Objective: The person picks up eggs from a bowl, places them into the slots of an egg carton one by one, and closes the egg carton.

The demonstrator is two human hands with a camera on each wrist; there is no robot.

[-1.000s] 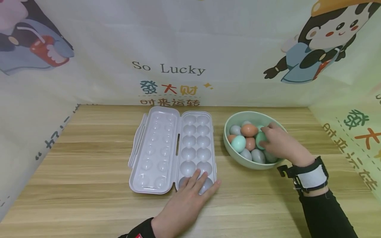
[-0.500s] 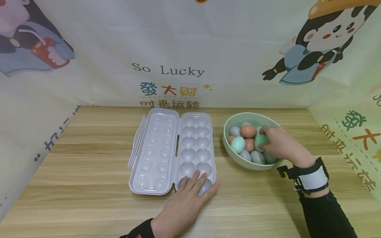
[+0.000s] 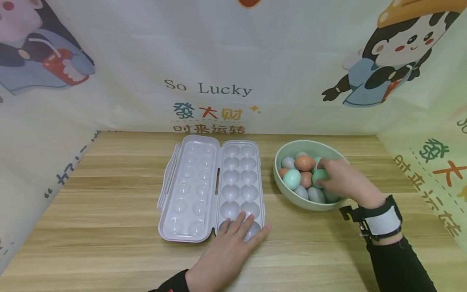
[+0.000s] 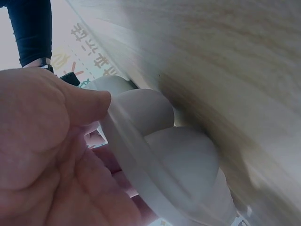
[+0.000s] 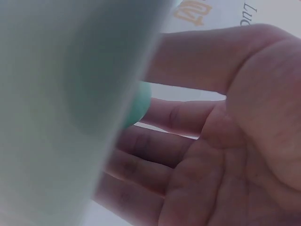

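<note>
A clear plastic egg tray (image 3: 238,178) lies open on the wooden table, its lid (image 3: 189,186) folded out to the left and every cup empty. My left hand (image 3: 244,223) rests on the tray's near end with its fingers straight over the last cups. From below, the left wrist view shows the thumb (image 4: 94,101) against the tray's cups (image 4: 178,155). My right hand (image 3: 322,172) is inside the pale green bowl (image 3: 303,204), fingers curled over a green egg (image 3: 318,177). The right wrist view shows that green egg (image 5: 140,106) beside the bowl's wall (image 5: 61,94).
The bowl holds several more eggs: brown (image 3: 305,163), light green (image 3: 292,179) and grey (image 3: 315,195). Printed cloth walls (image 3: 208,89) close in the table at the back and on both sides. Bare wood (image 3: 109,243) lies left of and in front of the tray.
My right hand has slid a little toward me inside the bowl, its fingers closing on the green egg. The left hand has stayed on the tray.
</note>
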